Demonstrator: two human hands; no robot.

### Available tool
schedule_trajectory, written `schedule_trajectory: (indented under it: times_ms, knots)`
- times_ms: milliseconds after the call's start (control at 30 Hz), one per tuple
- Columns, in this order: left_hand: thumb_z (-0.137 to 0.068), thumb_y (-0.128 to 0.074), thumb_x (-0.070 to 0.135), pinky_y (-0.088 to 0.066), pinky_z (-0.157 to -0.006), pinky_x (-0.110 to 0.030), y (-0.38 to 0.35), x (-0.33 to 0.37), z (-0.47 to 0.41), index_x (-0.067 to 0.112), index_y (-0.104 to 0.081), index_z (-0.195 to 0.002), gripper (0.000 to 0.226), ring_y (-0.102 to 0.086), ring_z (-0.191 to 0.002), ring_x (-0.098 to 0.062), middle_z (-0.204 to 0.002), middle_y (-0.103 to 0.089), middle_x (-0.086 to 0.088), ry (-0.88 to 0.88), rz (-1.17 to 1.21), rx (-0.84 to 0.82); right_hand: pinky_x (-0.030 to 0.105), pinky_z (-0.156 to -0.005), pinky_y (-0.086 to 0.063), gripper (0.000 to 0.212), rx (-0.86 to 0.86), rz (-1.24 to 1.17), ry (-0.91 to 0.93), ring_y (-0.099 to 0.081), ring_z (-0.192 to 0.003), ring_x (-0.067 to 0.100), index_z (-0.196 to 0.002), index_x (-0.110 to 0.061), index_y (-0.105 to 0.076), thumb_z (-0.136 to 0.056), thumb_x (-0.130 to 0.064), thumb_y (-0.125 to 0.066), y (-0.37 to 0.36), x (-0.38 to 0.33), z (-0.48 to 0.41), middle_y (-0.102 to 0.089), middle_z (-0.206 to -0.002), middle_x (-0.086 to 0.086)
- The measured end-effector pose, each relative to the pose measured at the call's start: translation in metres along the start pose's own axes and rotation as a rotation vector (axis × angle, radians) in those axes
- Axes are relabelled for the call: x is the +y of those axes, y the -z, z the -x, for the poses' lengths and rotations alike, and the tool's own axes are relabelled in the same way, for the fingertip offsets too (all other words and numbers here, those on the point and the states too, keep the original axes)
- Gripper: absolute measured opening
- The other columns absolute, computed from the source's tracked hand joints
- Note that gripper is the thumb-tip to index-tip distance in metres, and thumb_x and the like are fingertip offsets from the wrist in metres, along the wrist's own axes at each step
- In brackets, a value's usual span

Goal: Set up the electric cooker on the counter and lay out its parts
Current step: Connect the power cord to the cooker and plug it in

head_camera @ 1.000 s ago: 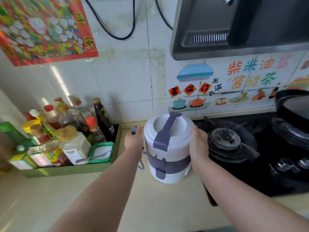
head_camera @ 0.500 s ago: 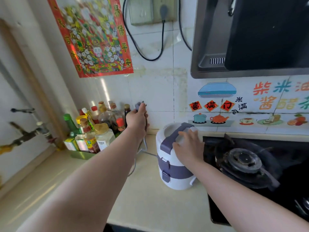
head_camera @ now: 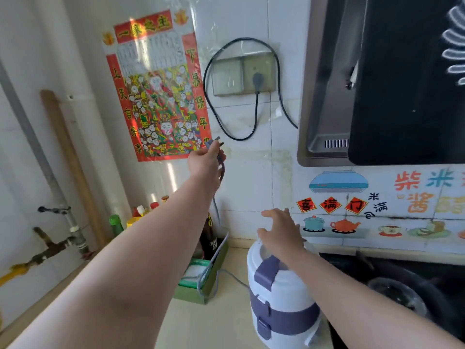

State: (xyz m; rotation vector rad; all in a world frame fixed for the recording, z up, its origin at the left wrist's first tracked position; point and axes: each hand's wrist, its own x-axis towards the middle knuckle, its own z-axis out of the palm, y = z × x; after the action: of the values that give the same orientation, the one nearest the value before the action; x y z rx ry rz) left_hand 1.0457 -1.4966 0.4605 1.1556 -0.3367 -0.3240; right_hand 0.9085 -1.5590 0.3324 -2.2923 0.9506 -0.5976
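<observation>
The white electric cooker [head_camera: 279, 298] with purple bands and a purple handle stands on the counter [head_camera: 216, 323], beside the gas stove. My left hand [head_camera: 205, 161] is raised high in front of the wall and grips the cooker's grey plug [head_camera: 218, 144], prongs pointing up and right. Its grey cord [head_camera: 216, 212] hangs down behind my forearm and trails to the cooker. My right hand [head_camera: 280, 231] hovers over the cooker's lid with fingers spread and relaxed, holding nothing. The wall socket [head_camera: 242, 75] sits above the plug, with a dark plug in its right outlet.
A green tray [head_camera: 201, 290] of sauce bottles stands left of the cooker. A black gas stove [head_camera: 402, 285] lies on the right under the range hood [head_camera: 377, 84]. A red poster [head_camera: 156, 89] hangs on the wall. Gas pipes [head_camera: 50, 248] run along the left wall.
My left hand has lifted the plug from counter height up toward the wall socket. My right hand has left the cooker's side and lid and now hovers above it. The view has tilted upward.
</observation>
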Motion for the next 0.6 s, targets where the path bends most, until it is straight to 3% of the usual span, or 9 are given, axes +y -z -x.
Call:
schedule_trajectory:
  times_ms: [67, 133, 200, 267, 367, 467, 600]
  knots:
    - [-0.092, -0.065, 0.022, -0.048, -0.062, -0.030, -0.003, 0.006, -0.016, 0.007, -0.056, -0.107, 0.023, -0.061, -0.065, -0.013, -0.075, -0.060, -0.001, -0.005, 0.013, 0.004, 0.038, -0.109, -0.035, 0.042, -0.014, -0.077, -0.008, -0.040, -0.133, 0.021, -0.129, -0.026, -0.052, -0.088, -0.020, -0.050, 0.010, -0.013, -0.016, -0.044, -0.143, 0.000]
    - [-0.091, -0.066, 0.020, -0.049, -0.063, -0.030, -0.005, 0.011, -0.032, 0.002, -0.057, -0.113, 0.030, -0.061, -0.067, -0.014, -0.076, -0.060, -0.002, -0.033, 0.010, -0.002, 0.028, -0.089, -0.045, 0.035, -0.016, -0.137, -0.003, -0.055, -0.111, 0.018, -0.124, -0.028, -0.057, -0.090, -0.020, -0.050, 0.021, -0.027, -0.034, -0.051, -0.136, -0.002]
    - [-0.092, -0.065, 0.018, -0.050, -0.064, -0.031, -0.008, 0.016, -0.051, -0.001, -0.055, -0.120, 0.036, -0.062, -0.071, -0.017, -0.079, -0.061, -0.005, -0.064, 0.005, -0.027, 0.025, -0.074, -0.046, 0.029, 0.017, -0.223, -0.010, -0.057, -0.093, 0.015, -0.118, -0.027, -0.060, -0.091, -0.019, -0.052, 0.030, -0.044, -0.055, -0.058, -0.126, -0.003]
    - [-0.093, -0.061, 0.016, -0.050, -0.065, -0.033, -0.010, 0.023, -0.065, 0.000, -0.054, -0.119, 0.031, -0.063, -0.077, -0.021, -0.084, -0.062, -0.008, -0.088, -0.008, -0.054, 0.022, -0.063, -0.045, 0.028, 0.054, -0.292, -0.009, -0.056, -0.090, 0.013, -0.117, -0.026, -0.061, -0.091, -0.017, -0.053, 0.037, -0.061, -0.074, -0.059, -0.126, -0.004]
    - [-0.094, -0.059, 0.013, -0.049, -0.068, -0.034, -0.015, 0.038, -0.090, 0.008, -0.051, -0.101, 0.012, -0.062, -0.078, -0.022, -0.082, -0.061, -0.009, -0.109, 0.001, -0.080, 0.024, -0.068, -0.043, 0.034, 0.122, -0.323, 0.010, -0.054, -0.097, 0.014, -0.122, -0.024, -0.060, -0.090, -0.016, -0.053, 0.044, -0.088, -0.102, -0.056, -0.133, -0.006]
    - [-0.094, -0.059, 0.011, -0.049, -0.060, -0.029, -0.023, 0.056, -0.112, 0.005, -0.051, -0.113, 0.022, -0.060, -0.069, -0.017, -0.080, -0.060, -0.007, -0.127, 0.026, -0.157, 0.023, -0.075, -0.041, 0.039, 0.172, -0.380, 0.020, -0.054, -0.115, 0.018, -0.128, -0.021, -0.057, -0.090, -0.012, -0.052, 0.051, -0.115, -0.131, -0.055, -0.136, -0.004]
    - [-0.089, -0.067, 0.014, -0.054, -0.075, -0.040, -0.034, 0.069, -0.139, 0.007, -0.052, -0.113, 0.029, -0.064, -0.076, -0.021, -0.088, -0.065, -0.010, -0.232, -0.201, -0.278, 0.026, -0.084, -0.042, 0.042, 0.204, -0.449, 0.029, -0.054, -0.118, 0.021, -0.129, -0.020, -0.057, -0.088, -0.009, -0.052, 0.066, -0.150, -0.169, -0.058, -0.134, -0.001]
